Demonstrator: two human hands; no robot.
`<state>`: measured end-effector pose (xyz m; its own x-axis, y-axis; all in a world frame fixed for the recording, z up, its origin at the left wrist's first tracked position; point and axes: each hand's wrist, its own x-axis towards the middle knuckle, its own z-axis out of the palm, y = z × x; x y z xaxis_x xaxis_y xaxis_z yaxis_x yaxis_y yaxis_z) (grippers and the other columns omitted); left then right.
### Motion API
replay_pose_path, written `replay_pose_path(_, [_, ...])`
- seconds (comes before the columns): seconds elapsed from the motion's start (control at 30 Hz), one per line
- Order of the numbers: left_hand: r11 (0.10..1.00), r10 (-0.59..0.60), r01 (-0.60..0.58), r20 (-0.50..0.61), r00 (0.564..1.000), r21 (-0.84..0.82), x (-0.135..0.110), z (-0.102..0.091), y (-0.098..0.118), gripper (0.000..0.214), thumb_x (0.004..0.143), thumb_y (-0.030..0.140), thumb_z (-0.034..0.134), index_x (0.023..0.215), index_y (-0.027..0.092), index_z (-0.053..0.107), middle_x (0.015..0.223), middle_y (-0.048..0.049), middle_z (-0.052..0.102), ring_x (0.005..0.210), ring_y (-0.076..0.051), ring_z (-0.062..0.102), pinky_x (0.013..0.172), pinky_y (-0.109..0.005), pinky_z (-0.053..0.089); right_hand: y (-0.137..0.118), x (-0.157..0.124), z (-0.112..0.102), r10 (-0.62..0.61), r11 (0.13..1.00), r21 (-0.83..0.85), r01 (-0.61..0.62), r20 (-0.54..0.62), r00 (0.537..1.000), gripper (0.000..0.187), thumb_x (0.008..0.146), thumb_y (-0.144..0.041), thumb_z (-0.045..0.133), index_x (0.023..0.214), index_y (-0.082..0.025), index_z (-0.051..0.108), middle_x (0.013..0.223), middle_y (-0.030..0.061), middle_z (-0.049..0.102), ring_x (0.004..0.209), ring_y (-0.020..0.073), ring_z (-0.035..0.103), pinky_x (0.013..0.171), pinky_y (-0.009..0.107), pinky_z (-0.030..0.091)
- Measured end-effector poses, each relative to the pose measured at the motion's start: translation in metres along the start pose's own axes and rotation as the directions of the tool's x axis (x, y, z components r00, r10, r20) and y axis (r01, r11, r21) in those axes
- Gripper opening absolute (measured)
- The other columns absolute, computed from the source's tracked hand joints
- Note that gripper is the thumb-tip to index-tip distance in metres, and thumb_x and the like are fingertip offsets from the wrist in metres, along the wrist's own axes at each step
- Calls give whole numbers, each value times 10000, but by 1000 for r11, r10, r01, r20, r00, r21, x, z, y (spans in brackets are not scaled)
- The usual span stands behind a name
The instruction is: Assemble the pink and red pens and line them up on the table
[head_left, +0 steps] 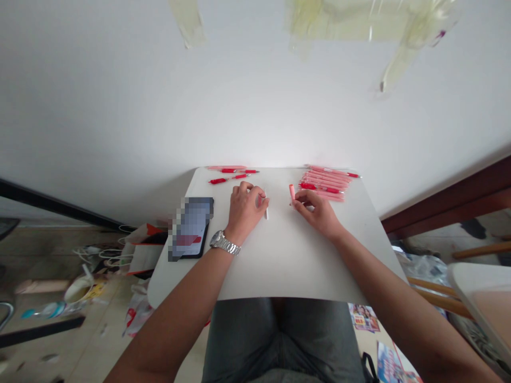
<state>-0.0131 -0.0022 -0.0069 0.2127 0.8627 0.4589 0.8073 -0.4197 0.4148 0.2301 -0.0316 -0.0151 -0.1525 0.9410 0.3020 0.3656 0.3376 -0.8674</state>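
Over the middle of the white table (pixel 271 266), my left hand (pixel 246 206) has its fingers closed on a thin white and clear pen part (pixel 267 214), held roughly upright. Facing it, my right hand (pixel 316 209) pinches a short pink pen piece (pixel 291 190) between thumb and fingertips. A gap separates the two pieces. Beyond my right hand lies a pile of pink pens (pixel 325 178), with a red pen (pixel 321 188) across it. Past my left hand are a few pens, among them a red one with a dark tip (pixel 229 179).
A phone (pixel 191 229) with a blurred screen lies at the table's left side. A white wall (pixel 255 106) rises behind the table. Bags (pixel 146 250), a cup (pixel 80 287) and a bottle (pixel 48 310) are on the floor to the left. A wooden chair (pixel 435 295) stands right.
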Motion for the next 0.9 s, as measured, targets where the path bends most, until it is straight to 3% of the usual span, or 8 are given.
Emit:
replay_pose_path(0.53, [999, 25, -27, 57, 998, 23, -2, 2, 9, 142, 901, 344, 766, 833, 227, 722, 1095, -95, 594, 1026, -286, 533, 953, -461, 456, -3, 0, 0, -5, 1000, -20, 5, -6, 1000, 270, 994, -504, 647, 1009, -236, 627, 935, 56, 755, 872, 214, 732, 777, 349, 583])
replay_pose_path(0.9, [990, 52, -64, 101, 994, 129, -4, -2, 25, 73, 874, 257, 746, 821, 213, 723, 1088, -96, 616, 1016, -295, 541, 902, -462, 478, 0, 0, 0, -6, 1000, -23, 6, 0, 1000, 225, 993, -463, 653, 1015, -240, 640, 947, 55, 751, 889, 220, 727, 798, 357, 576])
